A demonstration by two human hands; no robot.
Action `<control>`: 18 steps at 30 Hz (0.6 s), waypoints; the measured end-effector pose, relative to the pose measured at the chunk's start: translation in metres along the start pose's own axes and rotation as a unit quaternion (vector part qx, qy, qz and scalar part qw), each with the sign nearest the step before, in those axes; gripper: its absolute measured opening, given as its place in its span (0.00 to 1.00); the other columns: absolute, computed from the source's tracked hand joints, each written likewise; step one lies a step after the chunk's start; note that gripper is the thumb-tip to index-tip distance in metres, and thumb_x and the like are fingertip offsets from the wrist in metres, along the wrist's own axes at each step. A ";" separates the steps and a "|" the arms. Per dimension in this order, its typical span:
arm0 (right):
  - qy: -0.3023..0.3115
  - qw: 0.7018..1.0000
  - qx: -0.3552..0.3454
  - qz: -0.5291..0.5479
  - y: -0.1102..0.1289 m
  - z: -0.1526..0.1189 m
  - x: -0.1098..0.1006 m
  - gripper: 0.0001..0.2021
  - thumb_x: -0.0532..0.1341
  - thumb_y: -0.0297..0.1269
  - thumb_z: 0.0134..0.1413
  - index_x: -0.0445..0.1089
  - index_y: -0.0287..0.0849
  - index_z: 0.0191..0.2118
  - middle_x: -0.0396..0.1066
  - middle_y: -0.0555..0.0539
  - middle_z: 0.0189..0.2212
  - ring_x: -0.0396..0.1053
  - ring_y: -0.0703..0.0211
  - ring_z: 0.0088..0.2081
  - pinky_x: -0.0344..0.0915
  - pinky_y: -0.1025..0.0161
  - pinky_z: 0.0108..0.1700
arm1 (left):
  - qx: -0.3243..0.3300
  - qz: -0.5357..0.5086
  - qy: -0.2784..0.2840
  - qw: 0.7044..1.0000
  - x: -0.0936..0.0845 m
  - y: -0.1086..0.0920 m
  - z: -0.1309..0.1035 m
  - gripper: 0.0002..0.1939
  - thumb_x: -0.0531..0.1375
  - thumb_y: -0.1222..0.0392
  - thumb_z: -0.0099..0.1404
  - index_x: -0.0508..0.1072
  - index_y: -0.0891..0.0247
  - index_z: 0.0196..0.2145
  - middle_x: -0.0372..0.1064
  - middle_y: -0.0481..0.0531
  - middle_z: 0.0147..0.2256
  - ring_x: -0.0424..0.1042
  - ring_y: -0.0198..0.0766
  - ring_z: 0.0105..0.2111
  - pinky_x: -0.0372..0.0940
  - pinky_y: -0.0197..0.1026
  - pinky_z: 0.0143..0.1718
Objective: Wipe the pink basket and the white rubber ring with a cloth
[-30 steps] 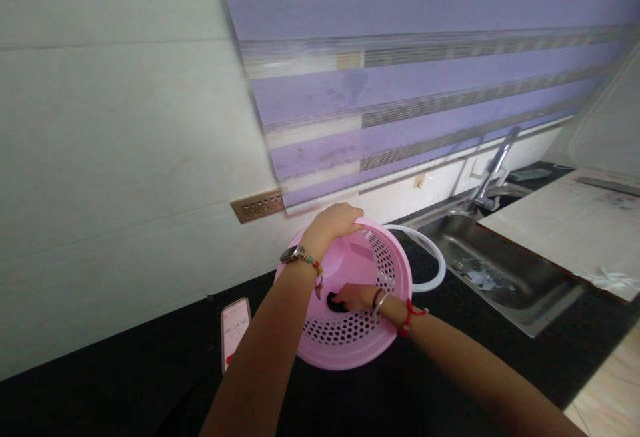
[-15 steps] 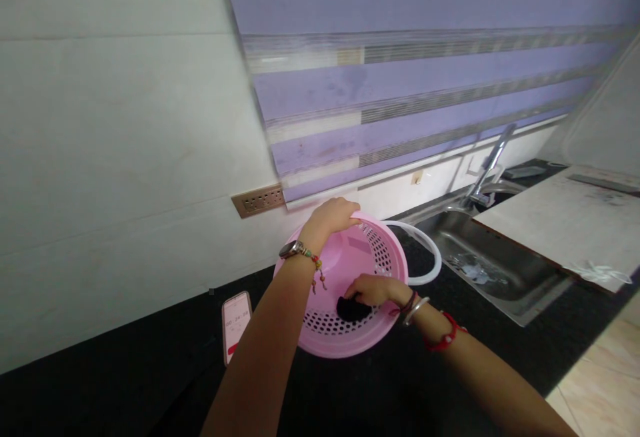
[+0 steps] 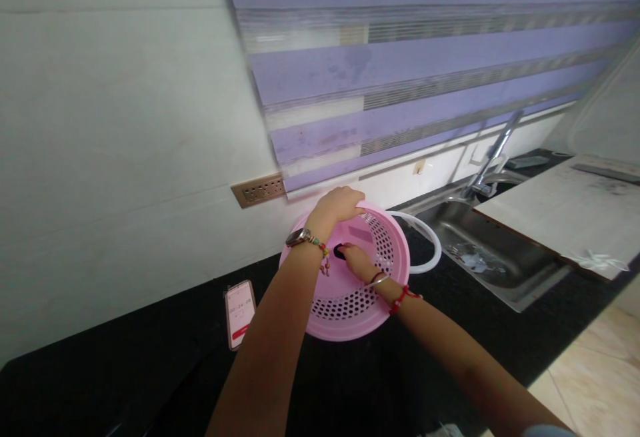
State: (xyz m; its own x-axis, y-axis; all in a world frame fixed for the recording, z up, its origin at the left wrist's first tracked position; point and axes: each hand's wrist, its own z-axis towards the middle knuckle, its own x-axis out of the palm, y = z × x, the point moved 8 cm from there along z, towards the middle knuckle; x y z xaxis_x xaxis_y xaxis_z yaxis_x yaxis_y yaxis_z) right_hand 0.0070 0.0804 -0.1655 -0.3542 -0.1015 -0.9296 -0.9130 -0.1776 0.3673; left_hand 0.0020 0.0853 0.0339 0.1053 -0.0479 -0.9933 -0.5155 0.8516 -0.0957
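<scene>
A pink plastic colander (image 3: 336,330) stands tilted on the dark counter, its inside facing me and its upper part close to the wall. My left hand (image 3: 339,205) is closed over its top rim. Inside, my right hand (image 3: 358,262) presses a small black pad (image 3: 339,251) against the colander's solid middle. Most of the pad is hidden by my fingers, so I cannot tell whether it is a cloth or a sponge.
A white ring-shaped tube (image 3: 430,247) lies right of the colander. Farther right are a steel sink (image 3: 505,287), a faucet (image 3: 495,154) and a pale board (image 3: 560,214) partly over the sink. A phone (image 3: 240,314) lies left of my left forearm. A socket panel (image 3: 257,190) is on the wall.
My right hand has moved the black pad up and slightly left, from the lower band of holes to the colander's middle. My left hand stays on the rim.
</scene>
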 end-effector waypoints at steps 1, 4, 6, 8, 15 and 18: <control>0.020 1.000 -0.006 -0.003 0.004 0.001 0.009 0.13 0.52 0.33 0.57 0.69 0.33 0.43 0.69 0.40 0.40 0.67 0.59 0.41 0.61 0.60 0.46 | 0.000 -0.001 0.000 1.000 0.001 0.000 0.001 0.11 0.54 0.57 0.61 0.70 0.66 0.38 0.71 0.56 0.37 0.67 0.41 0.39 0.59 0.41 0.40; 0.066 0.997 -0.034 0.001 0.021 -0.003 0.035 0.12 0.55 0.39 0.56 0.68 0.35 0.40 0.70 0.44 0.37 0.67 0.62 0.38 0.63 0.58 0.44 | 0.001 -0.001 0.001 1.000 0.002 0.000 0.003 0.11 0.54 0.57 0.61 0.70 0.66 0.38 0.71 0.55 0.36 0.67 0.40 0.39 0.58 0.41 0.40; 0.091 0.994 -0.057 0.005 0.032 -0.008 0.047 0.11 0.57 0.37 0.54 0.70 0.37 0.39 0.71 0.45 0.36 0.68 0.62 0.38 0.63 0.61 0.43 | 0.005 -0.004 0.004 1.000 0.003 -0.001 0.003 0.11 0.54 0.56 0.61 0.70 0.66 0.37 0.71 0.54 0.36 0.66 0.39 0.38 0.58 0.41 0.40; 0.114 0.989 -0.089 0.012 0.037 -0.015 0.052 0.09 0.58 0.33 0.51 0.72 0.39 0.38 0.72 0.46 0.36 0.68 0.62 0.38 0.62 0.65 0.43 | 0.008 -0.007 0.006 1.000 0.003 -0.001 0.002 0.11 0.54 0.56 0.61 0.70 0.65 0.36 0.71 0.54 0.36 0.66 0.38 0.38 0.58 0.41 0.41; 0.107 0.993 -0.025 -0.034 0.002 -0.021 0.035 0.13 0.56 0.38 0.55 0.68 0.37 0.42 0.68 0.44 0.40 0.66 0.60 0.40 0.64 0.60 0.43 | 0.006 -0.023 0.002 1.000 0.004 -0.002 0.003 0.12 0.53 0.57 0.62 0.70 0.66 0.38 0.70 0.55 0.37 0.65 0.40 0.40 0.57 0.43 0.42; 0.084 0.996 -0.022 -0.033 0.008 -0.016 0.034 0.16 0.55 0.42 0.56 0.64 0.36 0.46 0.64 0.43 0.43 0.65 0.60 0.42 0.64 0.57 0.43 | 0.011 -0.023 0.007 1.000 0.007 -0.008 0.006 0.12 0.53 0.56 0.62 0.69 0.66 0.38 0.70 0.56 0.38 0.65 0.40 0.41 0.57 0.43 0.43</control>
State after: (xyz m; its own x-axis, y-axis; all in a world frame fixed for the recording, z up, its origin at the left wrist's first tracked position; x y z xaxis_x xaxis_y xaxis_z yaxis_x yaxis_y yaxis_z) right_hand -0.0093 0.0593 -0.1939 -0.2516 -0.2496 -0.9351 -0.9222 -0.2313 0.3099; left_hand 0.0123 0.0811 0.0276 0.1158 -0.0953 -0.9887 -0.4916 0.8594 -0.1404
